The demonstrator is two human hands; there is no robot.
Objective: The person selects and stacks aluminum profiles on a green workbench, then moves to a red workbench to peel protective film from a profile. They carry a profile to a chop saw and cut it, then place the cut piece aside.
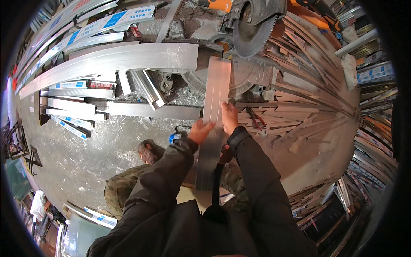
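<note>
A long flat aluminium profile (pixel 217 90) runs lengthwise in front of me, its far end reaching over the round base of a miter saw (pixel 252 73). My left hand (pixel 200 131) grips its left edge, thumb lying across the top face. On the opposite edge, slightly farther along, my right hand (pixel 230 118) is closed with its thumb on top. The undersides of both hands' grips are hidden by the profile. The toothed saw blade (pixel 252 36) stands raised beyond the profile's far end, to the right and apart from it.
A wide silver profile (pixel 128 58) lies to the left of the saw, above shorter offcuts (pixel 72 105). Many thin strips (pixel 299 90) are heaped on the right. Metal shavings litter the floor (pixel 107 150). A blue round object (pixel 174 138) lies near my left wrist.
</note>
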